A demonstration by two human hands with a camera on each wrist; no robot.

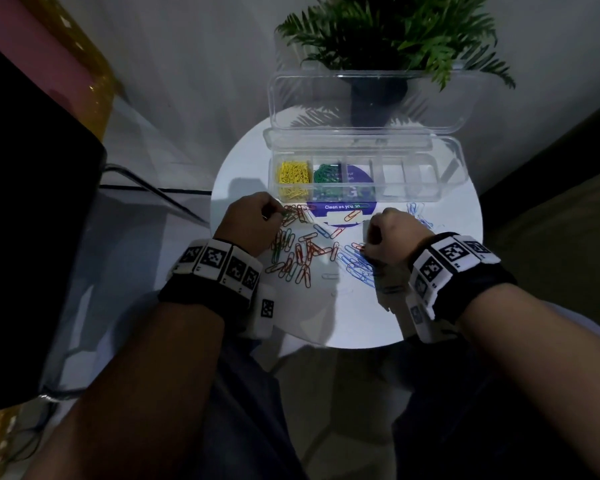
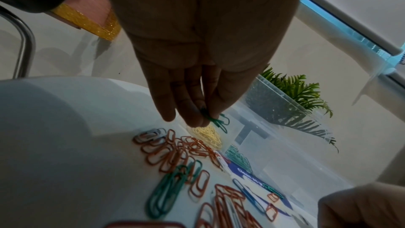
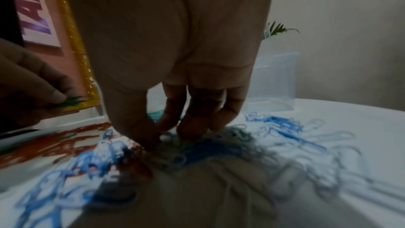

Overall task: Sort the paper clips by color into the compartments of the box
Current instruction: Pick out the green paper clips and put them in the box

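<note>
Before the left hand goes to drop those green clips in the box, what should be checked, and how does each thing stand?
1. Green paper clips pinched firmly by the left hand: ok, fingertips and thumb close on them.
2. Lid of the clear box open: ok, it stands up behind the compartments.
3. Green compartment found: ok, second from the left, beside the yellow compartment.
4. Only green in the pinch: cannot tell, the fingers hide part of the bunch.
5. Right hand out of the way: ok, it is down on the blue paper clips, away from the box.
</note>
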